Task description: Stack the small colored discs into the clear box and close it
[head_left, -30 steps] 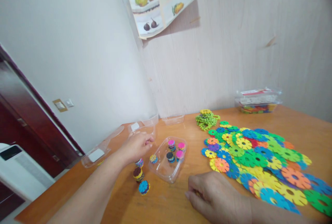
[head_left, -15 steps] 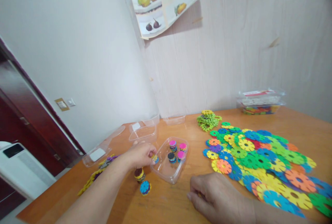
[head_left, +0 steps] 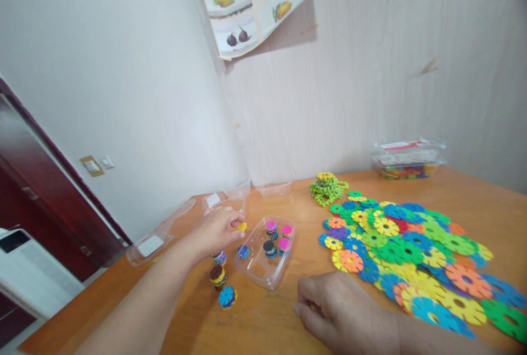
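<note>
My left hand [head_left: 218, 229] is just beyond the left end of a clear plastic tray [head_left: 272, 285]. A small yellow disc [head_left: 242, 226] shows between its thumb and forefinger. Inside the tray stand several short stacks of notched discs, among them a black-topped stack [head_left: 270, 248] and a pink-topped stack [head_left: 271, 227]; a blue stack [head_left: 242, 252] sits at the tray's left end. Below my left wrist are a brown-topped stack [head_left: 218, 275] and a blue-topped stack [head_left: 227, 297]. My right hand [head_left: 333, 303] rests curled on the table; whatever its fingers enclose is hidden.
A wide pile of colourful notched discs [head_left: 411, 256] covers the table's right side. Green linked pieces [head_left: 328, 190] stand at the back. A clear box [head_left: 409, 160] of pieces is near the wall. Clear containers [head_left: 226, 204] and a lid [head_left: 150, 245] lie at the left.
My left hand has moved up and left, away from the tray's left end, where a blue stack now shows. The right hand stays curled in place. The view has shifted slightly.
</note>
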Available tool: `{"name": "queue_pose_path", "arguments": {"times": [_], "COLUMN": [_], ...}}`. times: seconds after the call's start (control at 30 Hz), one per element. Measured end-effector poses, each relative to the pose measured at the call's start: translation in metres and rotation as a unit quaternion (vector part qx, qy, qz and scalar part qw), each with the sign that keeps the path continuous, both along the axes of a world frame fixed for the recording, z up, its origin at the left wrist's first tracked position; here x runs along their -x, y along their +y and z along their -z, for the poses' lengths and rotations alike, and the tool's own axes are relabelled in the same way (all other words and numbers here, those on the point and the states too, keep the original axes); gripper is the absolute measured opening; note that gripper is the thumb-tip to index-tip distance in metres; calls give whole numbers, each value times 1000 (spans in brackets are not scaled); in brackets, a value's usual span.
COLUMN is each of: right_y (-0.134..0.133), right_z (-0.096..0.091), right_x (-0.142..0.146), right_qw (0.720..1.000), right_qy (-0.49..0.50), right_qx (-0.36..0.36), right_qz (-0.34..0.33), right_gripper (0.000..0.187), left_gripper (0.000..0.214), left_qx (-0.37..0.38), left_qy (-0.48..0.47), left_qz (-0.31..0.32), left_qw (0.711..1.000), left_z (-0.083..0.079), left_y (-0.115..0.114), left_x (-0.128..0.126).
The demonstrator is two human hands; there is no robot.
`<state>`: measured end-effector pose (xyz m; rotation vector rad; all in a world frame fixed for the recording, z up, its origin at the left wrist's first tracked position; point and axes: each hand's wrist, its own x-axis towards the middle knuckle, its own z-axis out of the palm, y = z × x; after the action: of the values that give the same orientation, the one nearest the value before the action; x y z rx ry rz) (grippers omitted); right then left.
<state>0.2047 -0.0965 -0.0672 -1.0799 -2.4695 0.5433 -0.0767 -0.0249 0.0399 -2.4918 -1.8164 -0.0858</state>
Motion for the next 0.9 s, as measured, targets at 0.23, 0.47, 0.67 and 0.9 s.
{"name": "queue_pose_path", "arguments": {"times": [0.23, 0.47, 0.67, 0.9], "right_y": [1, 0, -1, 0], "right_z": [4, 2, -3, 1], "right_x": [1, 2, 1, 1], "right_qw": [1000, 1000, 1000, 1000], "right_qy": [-1, -3, -6, 0], "right_qx": [-8, -8, 6, 0], "right_qz": [3, 8, 13, 11], "right_gripper": [20, 20, 20, 21], "left_gripper": [21, 14, 14, 12], "left_qx": [26, 47, 46, 22], "left_qy": [67, 113, 136, 153], "left_qz": [56, 70, 74, 75], "left_qw": [996, 990, 987, 985], "left_z": [7, 17, 17, 22], "left_y": [-5, -1, 0, 2], "left_x": [-46, -63, -62, -60]}}
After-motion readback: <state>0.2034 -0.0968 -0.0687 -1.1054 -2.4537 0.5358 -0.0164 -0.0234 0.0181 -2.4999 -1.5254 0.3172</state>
